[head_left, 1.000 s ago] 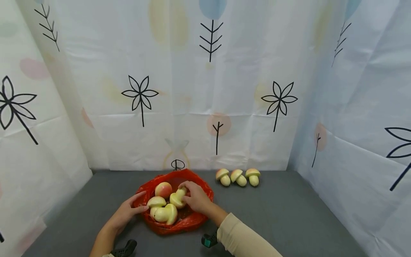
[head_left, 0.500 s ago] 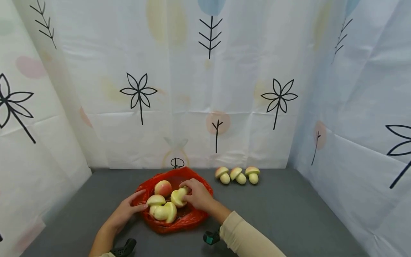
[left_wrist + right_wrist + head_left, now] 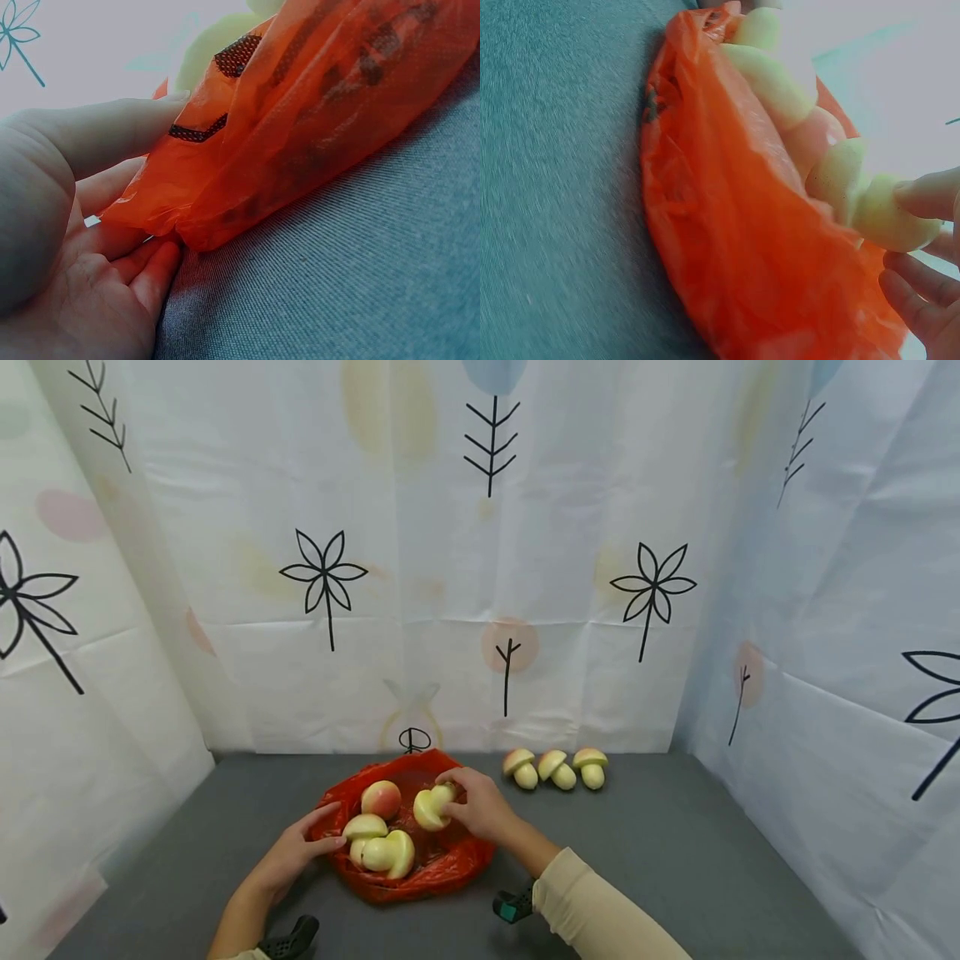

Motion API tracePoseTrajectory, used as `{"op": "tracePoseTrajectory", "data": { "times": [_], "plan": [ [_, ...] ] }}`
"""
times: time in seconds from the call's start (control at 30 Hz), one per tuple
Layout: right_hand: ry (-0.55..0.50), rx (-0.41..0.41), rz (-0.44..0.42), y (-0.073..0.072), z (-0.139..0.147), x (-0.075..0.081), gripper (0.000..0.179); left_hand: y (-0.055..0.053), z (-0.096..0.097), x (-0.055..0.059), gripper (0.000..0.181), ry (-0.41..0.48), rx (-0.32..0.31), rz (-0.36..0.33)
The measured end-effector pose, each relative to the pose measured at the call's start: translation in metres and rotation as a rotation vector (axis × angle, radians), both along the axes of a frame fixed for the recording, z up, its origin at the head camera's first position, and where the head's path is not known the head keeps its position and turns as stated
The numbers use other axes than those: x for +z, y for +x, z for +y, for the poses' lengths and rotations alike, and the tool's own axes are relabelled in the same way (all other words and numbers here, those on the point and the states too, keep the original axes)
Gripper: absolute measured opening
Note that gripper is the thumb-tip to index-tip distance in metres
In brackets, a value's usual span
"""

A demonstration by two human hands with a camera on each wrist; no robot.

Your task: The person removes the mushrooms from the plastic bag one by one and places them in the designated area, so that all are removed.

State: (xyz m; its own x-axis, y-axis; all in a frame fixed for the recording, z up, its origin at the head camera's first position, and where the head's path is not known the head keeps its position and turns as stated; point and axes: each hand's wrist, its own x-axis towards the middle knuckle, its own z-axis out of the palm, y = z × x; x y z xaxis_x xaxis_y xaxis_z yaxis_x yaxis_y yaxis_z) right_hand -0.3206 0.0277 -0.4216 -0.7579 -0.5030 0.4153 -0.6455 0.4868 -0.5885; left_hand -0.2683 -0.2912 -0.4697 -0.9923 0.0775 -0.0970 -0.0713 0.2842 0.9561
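An opened red plastic bag [image 3: 442, 887] sits on the dark table, holding toy mushrooms. My left hand [image 3: 288, 857] holds the bag's left rim, the thumb [image 3: 120, 135] on the inner side and the fingers behind the plastic. My right hand [image 3: 486, 811] pinches the stem of a pale yellow mushroom [image 3: 430, 811] over the bag's right half. In the right wrist view that mushroom's cap [image 3: 838, 178] points away from the fingers. Still in the bag are a yellow mushroom [image 3: 365, 827], another lying tilted [image 3: 400, 853], and a round red-orange piece [image 3: 381, 799], probably a cap seen from above.
Three mushrooms [image 3: 557, 770] stand in a row on the grey table [image 3: 637, 860], behind and right of the bag. White patterned cloth [image 3: 450, 677] closes off the back and both sides. Each wrist wears a black camera mount [image 3: 288, 938].
My right hand has moved a little to the right with the pinched mushroom, away from the other mushrooms in the bag. My left hand stays at the left rim.
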Motion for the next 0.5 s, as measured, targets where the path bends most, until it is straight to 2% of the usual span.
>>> {"op": "tracePoseTrajectory", "data": {
  "times": [0.33, 0.5],
  "plan": [
    [-0.025, 0.009, 0.041, -0.009, 0.025, 0.022, 0.042, 0.001, 0.001, 0.001, 0.078, 0.003, 0.006, -0.001],
    [-0.011, -0.029, 0.058, -0.014, 0.037, 0.033, 0.043, 0.001, 0.002, 0.0, 0.078, -0.002, 0.008, -0.006]
  ]
}}
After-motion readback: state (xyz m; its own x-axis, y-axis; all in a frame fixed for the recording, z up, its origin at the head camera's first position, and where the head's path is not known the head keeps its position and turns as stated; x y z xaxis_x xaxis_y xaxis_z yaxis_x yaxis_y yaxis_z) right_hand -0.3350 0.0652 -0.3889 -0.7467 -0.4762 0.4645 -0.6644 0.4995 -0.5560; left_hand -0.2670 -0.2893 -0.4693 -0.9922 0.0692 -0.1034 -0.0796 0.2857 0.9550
